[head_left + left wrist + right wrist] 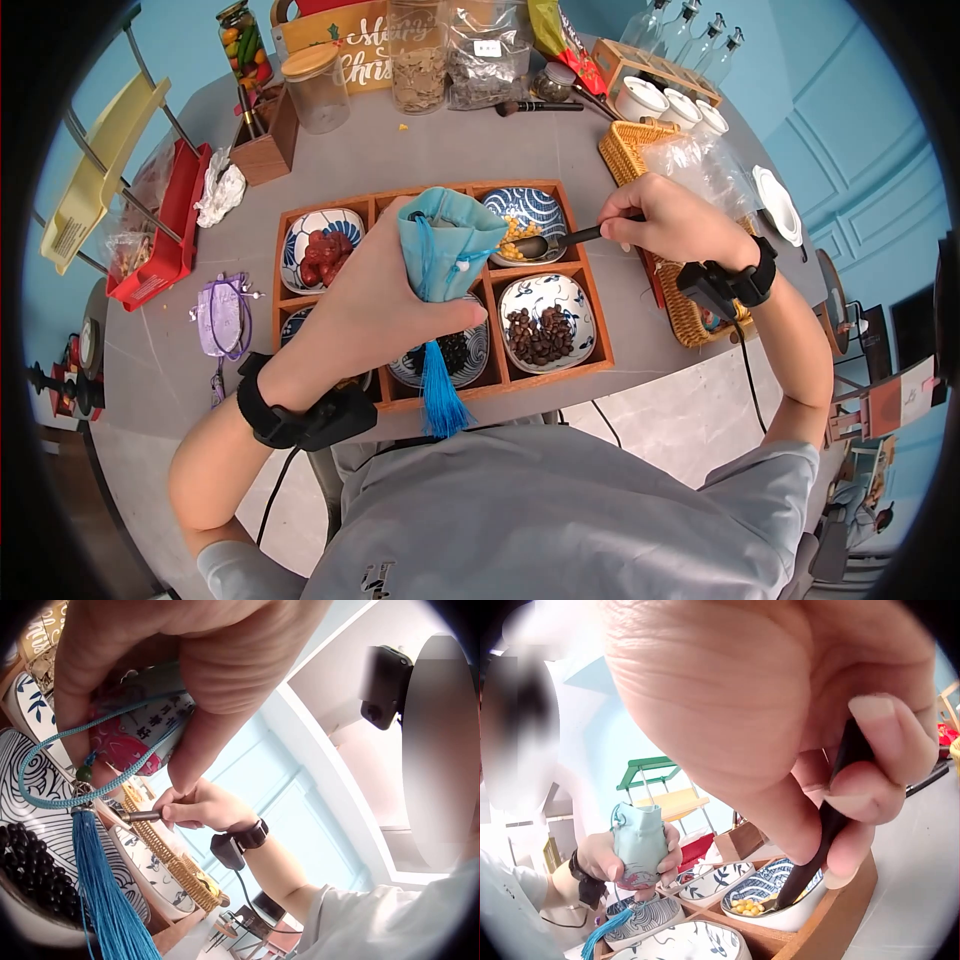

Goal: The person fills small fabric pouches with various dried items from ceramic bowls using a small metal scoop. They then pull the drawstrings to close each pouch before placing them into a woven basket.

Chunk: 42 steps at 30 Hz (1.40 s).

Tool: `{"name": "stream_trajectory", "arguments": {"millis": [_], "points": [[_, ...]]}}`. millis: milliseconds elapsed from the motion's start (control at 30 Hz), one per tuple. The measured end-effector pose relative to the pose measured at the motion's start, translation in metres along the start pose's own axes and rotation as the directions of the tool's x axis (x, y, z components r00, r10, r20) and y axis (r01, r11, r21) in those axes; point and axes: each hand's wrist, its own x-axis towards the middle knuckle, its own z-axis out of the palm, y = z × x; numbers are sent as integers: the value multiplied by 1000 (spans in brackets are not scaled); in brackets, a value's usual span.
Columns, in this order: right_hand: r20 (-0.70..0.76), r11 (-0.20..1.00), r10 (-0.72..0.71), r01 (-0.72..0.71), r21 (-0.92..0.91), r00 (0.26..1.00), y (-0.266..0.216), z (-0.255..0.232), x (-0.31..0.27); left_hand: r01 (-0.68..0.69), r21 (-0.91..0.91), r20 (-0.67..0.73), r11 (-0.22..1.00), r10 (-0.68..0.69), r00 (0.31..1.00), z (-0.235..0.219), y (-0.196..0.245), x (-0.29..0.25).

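Observation:
My left hand (370, 310) grips a light blue drawstring pouch (440, 250) upright over the middle of a divided wooden tray (560, 377). The pouch's mouth gapes at the top, and a blue tassel (105, 877) dangles from its cord. In my right hand (680, 225) is the dark handle of a small spoon (575, 238), pinched between thumb and fingers. Its scoop dips among yellow kernels (748, 907) in a blue wave-patterned bowl (545, 205) at the tray's back right. Nearer bowls hold dark brown beans (540, 335) and black beans (34, 862), the latter partly behind the left hand.
Reddish dried fruit (325, 258) fills a bowl at the tray's back left. A wicker basket (625, 150) with plastic bags borders the right. Jars (418, 70) line the back; a purple pouch (222, 318) and red bin (165, 265) lie left.

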Motion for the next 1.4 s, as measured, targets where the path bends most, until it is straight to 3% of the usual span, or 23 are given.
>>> {"name": "stream_trajectory", "arguments": {"millis": [467, 667, 800, 933, 1100, 1200, 1233, 1267, 1333, 1400], "points": [[-7, 980, -5, 6, 199, 1000, 31, 15, 11, 26, 13, 9, 1000, -26, 1000, -3, -5, 10], [-39, 969, 8, 2, 245, 999, 37, 7, 4, 118, 26, 16, 993, -118, 993, -5, -3, 12], [-51, 966, -1, 14, 257, 999, 33, -10, -2, 50, 29, 30, 998, -50, 998, -2, -4, 14], [-126, 972, -78, 104, 209, 989, 17, -33, -15, 26, 74, 35, 997, -29, 999, 0, -6, 17], [-176, 977, -98, 129, 169, 979, -35, -54, -35, 6, 89, 60, 996, -11, 998, 2, -8, 23], [-221, 987, -159, 159, -20, 962, -58, -48, -41, -11, 88, 43, 996, 7, 999, 7, -6, 20], [-288, 970, -235, 245, -2, 928, -57, -38, -40, -18, 96, 34, 995, 15, 999, 9, -4, 18], [-366, 935, -353, 330, -127, 861, -56, -32, -38, -26, 103, 25, 994, 24, 999, 10, -2, 17], [-372, 943, -331, 288, -168, 867, -65, -29, -42, -29, 95, 39, 995, 26, 999, 10, 1, 17], [-387, 972, -237, 217, -94, 891, -63, -35, -43, -32, 74, 67, 997, 27, 997, 10, 0, 18]]}}
